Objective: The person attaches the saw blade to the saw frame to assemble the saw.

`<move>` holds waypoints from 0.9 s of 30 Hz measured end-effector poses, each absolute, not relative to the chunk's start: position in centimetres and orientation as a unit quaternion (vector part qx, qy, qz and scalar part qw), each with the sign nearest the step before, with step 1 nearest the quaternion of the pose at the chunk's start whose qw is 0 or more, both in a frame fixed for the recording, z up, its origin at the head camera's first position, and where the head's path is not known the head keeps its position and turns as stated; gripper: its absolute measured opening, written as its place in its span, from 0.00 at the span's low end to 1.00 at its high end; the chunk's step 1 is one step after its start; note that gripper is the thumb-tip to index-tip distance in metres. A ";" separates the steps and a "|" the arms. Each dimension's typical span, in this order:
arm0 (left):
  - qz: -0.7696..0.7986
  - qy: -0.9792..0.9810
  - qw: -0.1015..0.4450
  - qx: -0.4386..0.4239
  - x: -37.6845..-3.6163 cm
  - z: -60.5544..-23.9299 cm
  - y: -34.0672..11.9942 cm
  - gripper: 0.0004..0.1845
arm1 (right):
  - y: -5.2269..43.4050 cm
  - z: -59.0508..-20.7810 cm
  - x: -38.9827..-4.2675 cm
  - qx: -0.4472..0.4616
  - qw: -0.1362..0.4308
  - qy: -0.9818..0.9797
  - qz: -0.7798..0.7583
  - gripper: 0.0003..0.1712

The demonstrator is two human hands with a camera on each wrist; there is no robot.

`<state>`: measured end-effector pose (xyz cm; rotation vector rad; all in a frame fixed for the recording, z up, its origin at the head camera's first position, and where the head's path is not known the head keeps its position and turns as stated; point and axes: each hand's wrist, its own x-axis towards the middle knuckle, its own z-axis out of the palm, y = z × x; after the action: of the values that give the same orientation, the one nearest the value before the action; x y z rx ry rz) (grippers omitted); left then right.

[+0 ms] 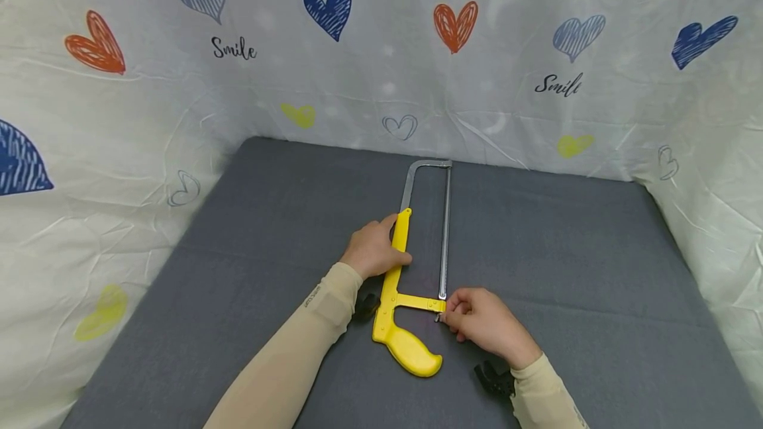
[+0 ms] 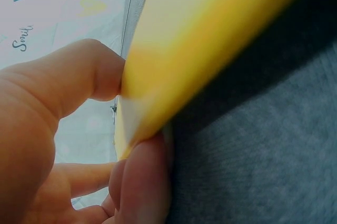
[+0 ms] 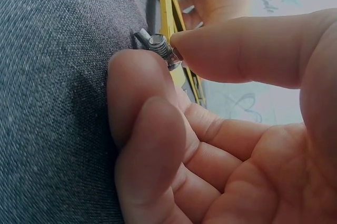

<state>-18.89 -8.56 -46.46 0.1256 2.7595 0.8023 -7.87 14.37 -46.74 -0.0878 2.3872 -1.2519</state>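
Observation:
A hacksaw (image 1: 411, 351) with a yellow handle and a silver front frame lies on the grey cloth, its handle toward me. Its blade (image 1: 445, 237) runs along the right side. My left hand (image 1: 371, 250) grips the yellow back bar (image 2: 174, 61) between thumb and fingers. At the near end of the blade, my right hand (image 1: 485, 320) pinches the small metal tension screw (image 3: 158, 44) with its wing nut. The right thumb and index fingertip sit on either side of it, and the other fingers are curled.
A grey cloth (image 1: 268, 217) covers the table. Behind it and at both sides hangs a white curtain (image 1: 381, 71) printed with hearts and the word Smile. Black wrist camera mounts (image 1: 495, 379) show by both wrists.

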 end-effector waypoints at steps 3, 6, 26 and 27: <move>0.275 0.951 0.133 0.043 -18.9 -46.5 -8.6 0.49 | 14.4 -46.8 -7.9 -0.035 0.221 0.863 -0.453 0.06; 0.275 0.951 0.134 0.044 -18.9 -46.5 -8.6 0.49 | 14.4 -46.8 -7.9 -0.037 0.220 0.865 -0.450 0.06; 0.273 0.951 0.136 0.047 -19.0 -46.5 -8.6 0.50 | 14.3 -46.7 -7.8 -0.050 0.211 0.875 -0.434 0.06; 0.273 0.951 0.135 0.048 -19.0 -46.5 -8.6 0.50 | 14.3 -46.6 -7.8 -0.052 0.210 0.876 -0.430 0.06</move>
<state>-19.02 -8.60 -46.51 0.1388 2.7563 0.7918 -7.79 14.27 -46.62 -0.1433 2.4360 -1.1963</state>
